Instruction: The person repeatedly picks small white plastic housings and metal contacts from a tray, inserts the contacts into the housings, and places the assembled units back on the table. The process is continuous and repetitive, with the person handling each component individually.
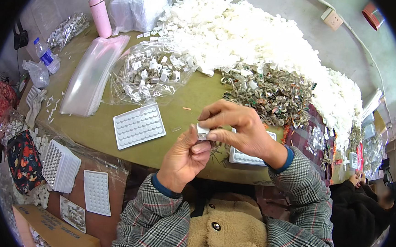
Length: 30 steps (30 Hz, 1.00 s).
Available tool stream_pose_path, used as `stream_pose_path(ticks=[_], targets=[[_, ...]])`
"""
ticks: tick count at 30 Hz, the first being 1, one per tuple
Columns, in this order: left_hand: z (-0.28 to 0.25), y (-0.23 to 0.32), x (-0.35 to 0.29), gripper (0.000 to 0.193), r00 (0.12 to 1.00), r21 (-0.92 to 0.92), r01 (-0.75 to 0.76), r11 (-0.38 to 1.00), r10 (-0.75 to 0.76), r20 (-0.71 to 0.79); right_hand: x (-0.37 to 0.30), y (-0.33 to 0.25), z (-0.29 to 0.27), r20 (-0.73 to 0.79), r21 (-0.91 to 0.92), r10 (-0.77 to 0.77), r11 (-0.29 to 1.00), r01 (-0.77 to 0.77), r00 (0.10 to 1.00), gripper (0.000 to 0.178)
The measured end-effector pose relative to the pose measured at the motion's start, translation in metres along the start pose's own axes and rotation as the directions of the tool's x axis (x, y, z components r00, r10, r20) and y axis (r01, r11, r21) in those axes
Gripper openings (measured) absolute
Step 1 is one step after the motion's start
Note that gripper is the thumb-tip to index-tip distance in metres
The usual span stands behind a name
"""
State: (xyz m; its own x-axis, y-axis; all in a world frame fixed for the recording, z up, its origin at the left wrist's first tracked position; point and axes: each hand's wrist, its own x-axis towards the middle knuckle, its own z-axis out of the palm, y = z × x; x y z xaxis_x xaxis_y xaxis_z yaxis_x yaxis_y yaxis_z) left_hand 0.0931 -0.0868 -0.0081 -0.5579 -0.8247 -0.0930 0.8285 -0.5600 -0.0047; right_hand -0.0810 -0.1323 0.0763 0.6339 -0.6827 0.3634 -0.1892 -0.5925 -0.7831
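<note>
Checked grey sleeves rise from the lower edge, and both hands meet above the table's near rim: the left hand [184,157] and right hand [234,128] together pinch a small white plastic clip piece [202,131] between their fingertips, seemingly fitting or checking it. Judging by this, setting it down calls for a short reach to the white dimpled plastic tray [139,126] on the olive-green table [188,100]. Open room lies between that tray and the hands; beyond, the heap of white plastic pieces [241,30] crowds the far side.

On my worktop [91,132], a pink bottle [100,15] stands at eleven o'clock beside a stack of clear bags [91,77]. A heap of white pieces [241,30] fills twelve o'clock. A water bottle [45,56] lies at ten.
</note>
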Motion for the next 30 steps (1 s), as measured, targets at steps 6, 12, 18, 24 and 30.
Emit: stream_pose_path(ticks=[6, 12, 18, 24, 30], targets=[[0.007, -0.004, 0.002, 0.025, 0.996, 0.120, -0.056, 0.991, 0.063, -0.059, -0.010, 0.001, 0.005, -0.026, -0.384, -0.341, 0.871, 0.306, 0.940, 0.030], [0.005, -0.002, 0.004, 0.022, 0.990, 0.196, -0.093, 0.976, 0.111, -0.082, -0.002, 0.009, 0.004, 0.190, -0.634, -0.503, 0.593, 0.496, 0.843, 0.033], [0.006, 0.002, 0.008, 0.022, 0.994, 0.065, -0.002, 0.998, 0.009, -0.107, -0.028, 0.004, 0.011, -0.063, -0.662, -0.442, 0.690, 0.294, 0.895, 0.032], [-0.016, 0.013, 0.015, 0.026, 0.992, 0.090, -0.059, 0.994, 0.068, -0.102, -0.142, -0.008, -0.002, -0.484, -0.583, -0.167, 0.793, -0.175, 0.859, 0.036], [-0.033, 0.040, 0.017, 0.026, 0.986, 0.067, -0.122, 0.990, 0.129, -0.101, -0.270, 0.013, -0.075, -0.883, -0.273, 0.165, 0.582, -0.766, 0.440, 0.007]])
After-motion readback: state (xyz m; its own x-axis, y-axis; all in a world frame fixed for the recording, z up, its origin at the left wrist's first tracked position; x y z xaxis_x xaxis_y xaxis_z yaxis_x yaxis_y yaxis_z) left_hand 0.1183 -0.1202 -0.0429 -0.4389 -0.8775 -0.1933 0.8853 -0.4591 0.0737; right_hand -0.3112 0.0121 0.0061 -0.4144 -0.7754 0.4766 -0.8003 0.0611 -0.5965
